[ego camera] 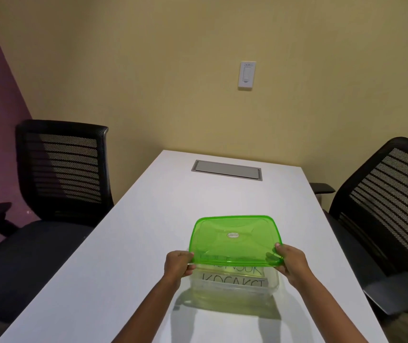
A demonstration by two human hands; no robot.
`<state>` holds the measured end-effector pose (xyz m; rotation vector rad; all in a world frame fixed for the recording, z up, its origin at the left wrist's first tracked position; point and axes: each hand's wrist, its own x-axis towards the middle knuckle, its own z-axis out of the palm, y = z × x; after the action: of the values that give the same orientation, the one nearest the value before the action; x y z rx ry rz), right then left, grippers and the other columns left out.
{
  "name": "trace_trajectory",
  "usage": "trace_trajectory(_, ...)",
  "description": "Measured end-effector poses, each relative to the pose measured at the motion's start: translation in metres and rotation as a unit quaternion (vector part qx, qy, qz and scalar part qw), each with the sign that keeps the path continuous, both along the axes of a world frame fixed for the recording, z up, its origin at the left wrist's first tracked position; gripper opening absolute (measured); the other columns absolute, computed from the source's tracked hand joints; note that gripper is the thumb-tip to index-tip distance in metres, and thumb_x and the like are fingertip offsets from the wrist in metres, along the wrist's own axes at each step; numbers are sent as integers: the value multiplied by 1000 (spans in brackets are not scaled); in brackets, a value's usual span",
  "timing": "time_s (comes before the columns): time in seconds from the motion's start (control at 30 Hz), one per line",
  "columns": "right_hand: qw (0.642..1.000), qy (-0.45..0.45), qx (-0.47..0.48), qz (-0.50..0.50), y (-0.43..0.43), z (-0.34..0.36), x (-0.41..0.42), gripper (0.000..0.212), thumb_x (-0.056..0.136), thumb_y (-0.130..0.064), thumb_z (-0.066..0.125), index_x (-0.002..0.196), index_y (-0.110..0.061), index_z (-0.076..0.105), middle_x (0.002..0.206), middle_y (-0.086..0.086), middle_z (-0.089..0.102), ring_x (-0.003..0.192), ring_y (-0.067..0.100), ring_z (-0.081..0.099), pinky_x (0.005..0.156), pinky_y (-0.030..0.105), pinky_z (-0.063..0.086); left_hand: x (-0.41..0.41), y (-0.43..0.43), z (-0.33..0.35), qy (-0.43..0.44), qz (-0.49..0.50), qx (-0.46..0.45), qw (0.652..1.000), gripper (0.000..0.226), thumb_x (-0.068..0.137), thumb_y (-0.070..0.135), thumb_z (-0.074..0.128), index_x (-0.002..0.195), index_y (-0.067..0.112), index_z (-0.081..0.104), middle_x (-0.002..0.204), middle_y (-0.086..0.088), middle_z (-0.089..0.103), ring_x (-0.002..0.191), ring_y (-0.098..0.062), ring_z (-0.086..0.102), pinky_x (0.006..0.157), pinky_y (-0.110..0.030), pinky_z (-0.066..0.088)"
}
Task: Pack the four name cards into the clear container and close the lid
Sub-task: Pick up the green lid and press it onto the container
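Note:
A clear plastic container point(272, 284) stands on the white table point(123, 243), close to me. White name cards point(235, 280) with black handwritten letters lie inside it, seen through the near wall. A translucent green lid point(235, 240) hovers over the container, its near edge raised above the rim. My left hand point(177, 264) grips the lid's near left corner. My right hand point(293, 264) grips its near right corner. The lid hides the far part of the container.
A grey cable hatch point(226, 170) is set into the far end of the table. Black mesh office chairs stand on the left point(61, 169) and on the right point(386, 209). A wall switch point(246, 75) is on the yellow wall.

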<state>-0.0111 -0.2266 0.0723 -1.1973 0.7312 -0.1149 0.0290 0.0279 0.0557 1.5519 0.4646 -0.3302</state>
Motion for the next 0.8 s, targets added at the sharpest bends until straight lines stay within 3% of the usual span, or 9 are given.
trace_trajectory(0.1, 999, 28, -25, 14, -1, -11, -1, 31, 96, -4, 46, 122, 12, 49, 72, 9, 54, 58, 19, 53, 33, 15, 49, -1, 2, -8, 17, -14, 36, 999, 29, 87, -2, 57, 61, 7, 50, 59, -9, 50, 30, -9, 50, 31, -12, 39)
trace_trajectory(0.2, 996, 60, -66, 14, -4, -25, 0, 28, 94, -4, 49, 118, 10, 54, 68, 8, 52, 59, 16, 49, 46, 23, 45, -4, 3, -13, 24, -24, 47, 998, 29, 86, -2, 59, 60, 6, 50, 59, -10, 49, 45, -17, 48, 34, -14, 39)
trace_trajectory(0.27, 992, 78, -97, 10, -7, -33, 0, 27, 93, -5, 52, 115, 11, 57, 68, 10, 51, 58, 16, 46, 53, 24, 39, -5, 3, -14, 21, -31, 54, 998, 30, 86, -2, 60, 59, 6, 51, 59, -9, 48, 47, -17, 48, 39, -16, 40)
trace_trajectory(0.43, 983, 97, -154, 21, -12, -46, -3, 27, 90, -2, 56, 113, 11, 60, 73, 13, 53, 59, 19, 45, 52, 25, 38, -5, 1, -16, 11, -42, 71, 997, 33, 86, 0, 61, 56, 9, 49, 59, -7, 47, 47, -17, 48, 39, -17, 40)
trace_trajectory(0.57, 983, 93, -155, 36, -16, -49, -7, 33, 88, 4, 56, 120, 13, 54, 96, 20, 54, 86, 28, 50, 57, 27, 43, -6, 4, -19, 12, -56, 68, 996, 35, 87, 5, 63, 59, 13, 44, 58, -6, 46, 44, -16, 44, 35, -15, 39)
trace_trajectory(0.8, 988, 81, -121, 44, -20, -52, -16, 37, 87, 13, 52, 124, 17, 47, 103, 23, 52, 92, 29, 49, 60, 27, 43, -9, 9, -23, 55, -56, 55, 995, 30, 86, 14, 67, 63, 9, 49, 64, -7, 49, 50, -17, 48, 34, -17, 43)
